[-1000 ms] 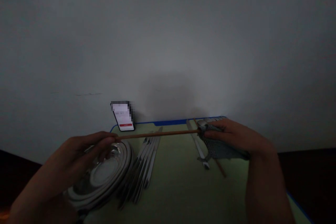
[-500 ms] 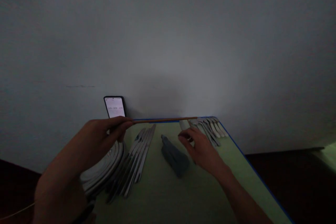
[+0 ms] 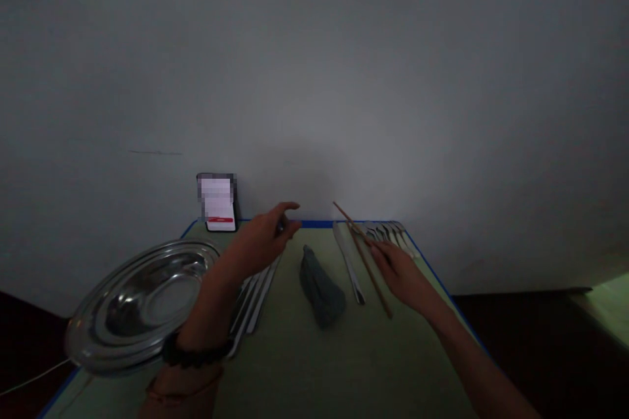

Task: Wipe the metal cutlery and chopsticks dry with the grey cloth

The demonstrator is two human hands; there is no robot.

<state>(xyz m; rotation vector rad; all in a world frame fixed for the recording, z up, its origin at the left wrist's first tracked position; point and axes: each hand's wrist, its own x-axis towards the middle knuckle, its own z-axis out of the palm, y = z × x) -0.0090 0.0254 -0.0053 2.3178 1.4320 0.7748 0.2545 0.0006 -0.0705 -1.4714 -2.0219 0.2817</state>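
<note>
The right hand point(image 3: 400, 275) pinches a wooden chopstick point(image 3: 345, 215) between thumb and fingers, its free end pointing toward the wall point(image 3: 314, 78). The left hand point(image 3: 258, 242) is partly open, thumb and forefinger spread apart with nothing visible between them, above the row of knives point(image 3: 255, 304). Just beside the right hand, a second chopstick point(image 3: 376, 278) and a single knife point(image 3: 350, 265) lie on the green table point(image 3: 304, 373). A bunched grey cloth point(image 3: 322, 291) rests between the hands. Spoons point(image 3: 393, 234) fill the far right corner; farther left sit a shiny metal basin point(image 3: 174, 294) and an upright phone point(image 3: 219, 204).
</note>
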